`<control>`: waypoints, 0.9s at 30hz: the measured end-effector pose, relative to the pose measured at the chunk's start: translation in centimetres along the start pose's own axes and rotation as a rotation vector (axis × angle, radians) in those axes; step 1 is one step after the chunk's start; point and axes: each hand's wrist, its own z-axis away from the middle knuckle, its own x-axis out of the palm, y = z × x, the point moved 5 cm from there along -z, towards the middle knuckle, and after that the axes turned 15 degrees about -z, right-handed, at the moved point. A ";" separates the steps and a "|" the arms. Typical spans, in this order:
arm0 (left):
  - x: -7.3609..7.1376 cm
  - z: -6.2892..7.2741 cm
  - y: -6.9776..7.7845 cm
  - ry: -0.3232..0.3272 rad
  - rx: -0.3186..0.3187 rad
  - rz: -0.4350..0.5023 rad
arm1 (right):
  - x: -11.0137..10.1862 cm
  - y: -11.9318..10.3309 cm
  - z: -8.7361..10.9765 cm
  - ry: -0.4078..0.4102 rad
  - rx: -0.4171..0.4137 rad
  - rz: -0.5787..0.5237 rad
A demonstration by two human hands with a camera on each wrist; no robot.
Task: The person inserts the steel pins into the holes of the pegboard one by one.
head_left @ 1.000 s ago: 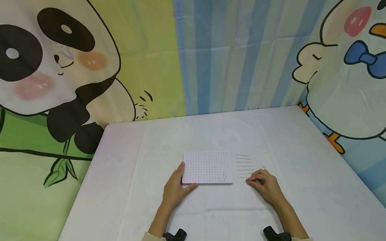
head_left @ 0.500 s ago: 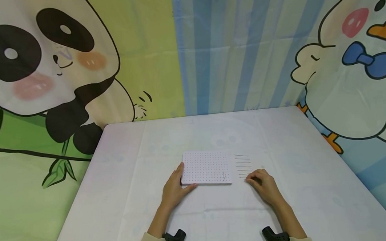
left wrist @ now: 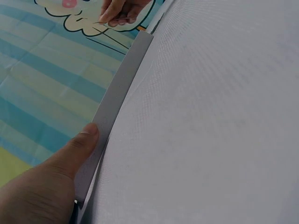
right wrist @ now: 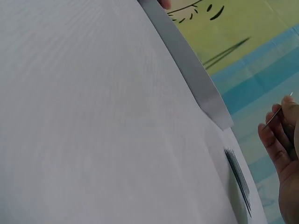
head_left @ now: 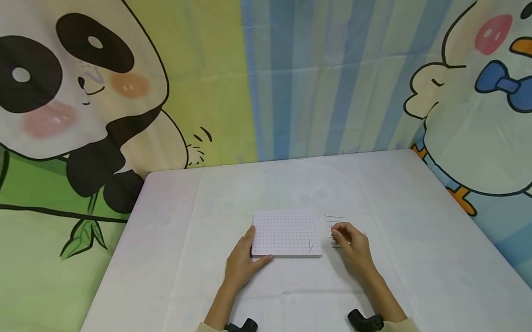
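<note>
A white pegboard (head_left: pixel 285 230) with rows of small holes lies on the table. Two thin needles (head_left: pixel 311 245) stand in it near its front right corner. My left hand (head_left: pixel 241 260) steadies the front left corner, straight fingers along the left side and thumb pressed on the front edge (left wrist: pixel 110 102). Just right of the board my right hand (head_left: pixel 353 246) is raised over a row of thin dark needles (head_left: pixel 335 217), partly covering them. In the right wrist view its thumb and fingers pinch one thin metal needle (right wrist: pixel 272 119), held at a slant.
The board and needles rest on a white cloth-covered table (head_left: pixel 200 290). Behind it hangs a cartoon backdrop (head_left: pixel 212 88) with a panda and a duck. A black wrist device (head_left: pixel 242 331) sits on each forearm.
My right hand has lifted from the nearest needle of the row and moved up and left toward the board, a needle between its fingers. My left hand stays at the corner.
</note>
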 end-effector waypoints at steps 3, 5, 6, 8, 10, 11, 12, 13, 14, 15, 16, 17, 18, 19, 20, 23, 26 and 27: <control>0.0 0.0 0.0 -0.004 -0.002 0.002 | 1.6 -0.1 -0.4 -0.028 0.004 -0.069; 0.1 0.0 0.1 -0.008 -0.004 0.002 | 2.5 -0.3 -0.5 -0.046 -0.012 -0.106; 0.1 0.0 0.1 -0.007 -0.004 0.005 | 2.9 -0.4 -0.6 -0.055 -0.028 -0.117; 0.1 0.0 0.0 -0.007 -0.007 0.006 | 3.6 -1.0 -0.7 -0.075 -0.063 -0.128; 0.1 0.1 0.0 -0.008 -0.009 0.003 | 4.1 -1.8 -0.8 -0.100 -0.090 -0.119; 0.0 0.1 0.0 -0.009 -0.011 0.001 | 4.3 -2.1 -0.8 -0.107 -0.096 -0.120; 0.0 0.1 0.0 -0.008 -0.011 0.000 | 4.5 -2.4 -0.8 -0.115 -0.095 -0.124; 0.0 0.1 0.0 -0.007 -0.011 -0.001 | 4.6 -2.6 -0.8 -0.119 -0.093 -0.124; -0.1 0.1 0.0 -0.006 -0.010 -0.003 | 4.7 -2.9 -0.8 -0.120 -0.088 -0.122; -0.1 0.1 0.0 -0.004 -0.009 -0.005 | 4.7 -2.9 -0.8 -0.124 -0.081 -0.123; -0.1 0.0 0.0 -0.003 -0.009 -0.006 | 4.8 -3.0 -0.8 -0.128 -0.081 -0.121; -0.1 0.0 0.0 -0.003 -0.009 -0.008 | 4.8 -3.0 -0.8 -0.132 -0.080 -0.120; -0.1 0.0 0.1 -0.003 -0.008 -0.009 | 4.9 -3.1 -0.8 -0.137 -0.082 -0.118; -0.1 0.0 0.1 -0.004 -0.010 -0.010 | 5.0 -3.2 -0.7 -0.144 -0.086 -0.114; -0.1 0.0 0.1 -0.006 -0.011 -0.012 | 5.0 -3.3 -0.7 -0.150 -0.091 -0.111; -0.1 0.0 0.1 -0.010 -0.013 -0.011 | 5.1 -3.4 -0.7 -0.157 -0.104 -0.093; -0.1 0.1 0.1 -0.011 -0.013 -0.006 | 5.1 -3.5 -0.6 -0.159 -0.122 -0.075; 0.0 0.1 0.1 -0.009 -0.011 -0.006 | 5.2 -3.5 -0.6 -0.161 -0.128 -0.071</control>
